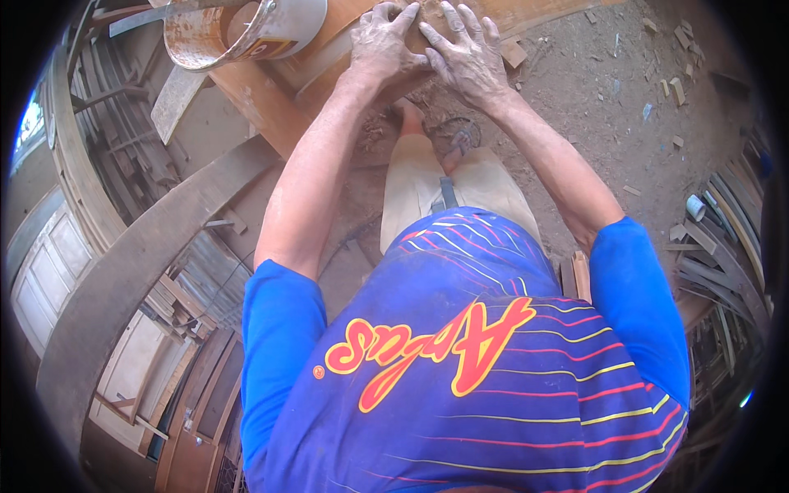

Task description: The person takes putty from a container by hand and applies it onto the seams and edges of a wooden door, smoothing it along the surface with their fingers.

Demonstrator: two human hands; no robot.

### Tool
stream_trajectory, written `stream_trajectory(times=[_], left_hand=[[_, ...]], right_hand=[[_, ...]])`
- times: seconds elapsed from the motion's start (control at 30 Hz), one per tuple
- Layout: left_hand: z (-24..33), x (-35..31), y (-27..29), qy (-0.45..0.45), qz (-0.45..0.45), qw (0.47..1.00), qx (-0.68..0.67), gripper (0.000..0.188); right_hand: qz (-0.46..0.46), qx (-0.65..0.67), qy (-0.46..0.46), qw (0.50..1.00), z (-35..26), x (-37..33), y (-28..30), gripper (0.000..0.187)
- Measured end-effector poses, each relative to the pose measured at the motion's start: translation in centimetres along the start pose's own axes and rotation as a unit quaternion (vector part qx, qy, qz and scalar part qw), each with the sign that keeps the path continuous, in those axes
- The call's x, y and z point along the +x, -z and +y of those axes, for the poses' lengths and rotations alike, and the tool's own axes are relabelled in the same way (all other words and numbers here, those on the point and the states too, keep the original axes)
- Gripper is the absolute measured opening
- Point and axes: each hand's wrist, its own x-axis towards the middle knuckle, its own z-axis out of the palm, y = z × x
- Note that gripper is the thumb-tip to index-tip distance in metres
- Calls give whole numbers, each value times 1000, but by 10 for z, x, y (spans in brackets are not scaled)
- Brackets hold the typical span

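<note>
At the top of the head view, both hands rest on a brown wooden piece (325,86), dusty and partly out of the picture. My left hand (385,41) lies on its near edge with the fingers reaching forward and apart. Beside it, my right hand (467,53) is spread in the same way, and the thumbs almost meet. Brown dust or a brown patch (431,15) shows between the index fingers. Neither hand visibly grips a tool. What lies under the palms is hidden.
Left of my hands stands a stained white bucket (300,29). A long curved board (156,226) crosses the left side. Stacked timber (115,115) and a white panelled door (53,271) lie beyond it. Wood scraps (678,90) litter the dirt floor; more offcuts (719,263) pile at right.
</note>
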Motion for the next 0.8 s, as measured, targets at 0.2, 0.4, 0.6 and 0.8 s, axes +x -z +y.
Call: stream_trajectory(times=[0.2, 0.4, 0.6, 0.8], left_hand=[[28, -20, 17, 31, 14, 998, -57, 100], [21, -19, 12, 16, 11, 995, -100, 101], [22, -20, 7, -10, 25, 997, -72, 103], [24, -21, 6, -2, 31, 996, -78, 103]], right_hand=[[62, 15, -31, 998, 9, 24, -4, 57], [38, -15, -50, 998, 17, 22, -7, 54], [31, -23, -57, 998, 23, -13, -2, 60], [40, 12, -64, 997, 23, 22, 2, 61]])
